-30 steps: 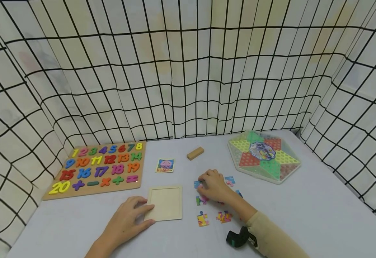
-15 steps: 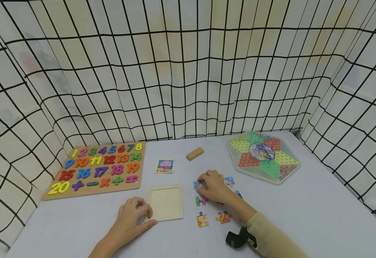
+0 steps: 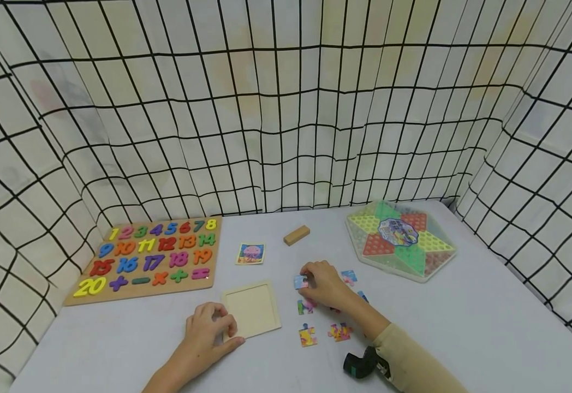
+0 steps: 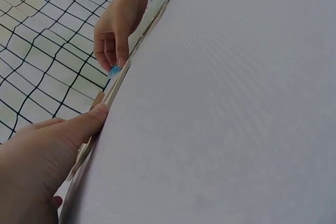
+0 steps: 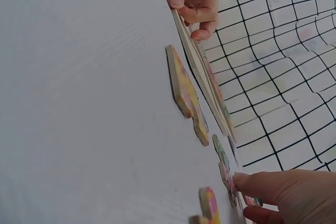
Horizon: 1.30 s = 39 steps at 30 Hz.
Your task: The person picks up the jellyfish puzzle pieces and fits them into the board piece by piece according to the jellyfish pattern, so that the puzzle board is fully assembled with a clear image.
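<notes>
My left hand [image 3: 207,333] pinches the near left corner of a pale square wooden puzzle tray [image 3: 251,308] lying on the white table. In the left wrist view its thumb [image 4: 86,124] lies along the tray's edge. To the right, my right hand [image 3: 326,285] pinches a light blue jigsaw piece [image 3: 299,282] between thumb and fingertips. That blue piece [image 4: 114,71] shows under the fingertips in the left wrist view. Several other jigsaw pieces lie around and partly under this hand, among them a yellow piece [image 3: 308,335] and an orange and pink piece [image 3: 340,331].
A number board [image 3: 153,262] lies at the left. Behind the tray are a small jellyfish picture [image 3: 250,253] and a wooden block [image 3: 297,235]. A hexagonal checkers box [image 3: 401,240] sits at the back right. Black netting [image 3: 286,131] surrounds the table.
The tray has turned slightly counterclockwise, and my left hand has shifted a little right with its fingers curling in. The blue piece shows more at my right fingertips; that hand has barely moved.
</notes>
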Available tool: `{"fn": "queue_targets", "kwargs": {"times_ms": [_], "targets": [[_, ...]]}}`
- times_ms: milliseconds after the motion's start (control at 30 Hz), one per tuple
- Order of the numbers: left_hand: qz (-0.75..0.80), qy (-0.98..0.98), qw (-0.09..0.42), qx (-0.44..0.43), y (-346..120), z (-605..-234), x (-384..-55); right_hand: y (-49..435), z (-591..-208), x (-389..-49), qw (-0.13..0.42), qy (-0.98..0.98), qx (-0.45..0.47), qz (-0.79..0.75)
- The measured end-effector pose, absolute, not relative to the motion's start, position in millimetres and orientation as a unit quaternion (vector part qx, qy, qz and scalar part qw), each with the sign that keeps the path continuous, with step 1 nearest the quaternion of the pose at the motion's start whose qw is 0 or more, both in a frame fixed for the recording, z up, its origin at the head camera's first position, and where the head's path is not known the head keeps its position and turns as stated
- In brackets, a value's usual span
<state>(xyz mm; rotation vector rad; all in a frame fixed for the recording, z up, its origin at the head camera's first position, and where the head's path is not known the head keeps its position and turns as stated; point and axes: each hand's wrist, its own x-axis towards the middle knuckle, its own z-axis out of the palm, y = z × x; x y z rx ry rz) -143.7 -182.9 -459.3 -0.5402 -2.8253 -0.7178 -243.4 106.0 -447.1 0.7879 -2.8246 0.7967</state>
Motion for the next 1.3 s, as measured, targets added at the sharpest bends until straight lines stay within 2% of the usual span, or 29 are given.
{"fn": "queue_targets", "kwargs": {"times_ms": [167,467,867,1300], "targets": [[-0.25,-0.95,0.083,-0.167,-185.2,-459.0,-145.7,105.9,-445.7,-242.9,0.057,-0.924,0.257,0.277],[-0.271,-0.948,0.043,-0.16,-190.1,-457.5,-150.5,106.5,-446.6,-243.9,0.059,-0.918,0.255,0.299],[-0.232,-0.96,0.086,-0.133,-190.8,-460.1,-149.1,107.9,-446.0,-244.7,0.082,-0.896,0.255,0.354],[-0.201,-0.966,0.09,-0.136,-191.8,-460.6,-149.2,99.7,-444.0,-244.6,0.053,-0.883,0.235,0.402]]}}
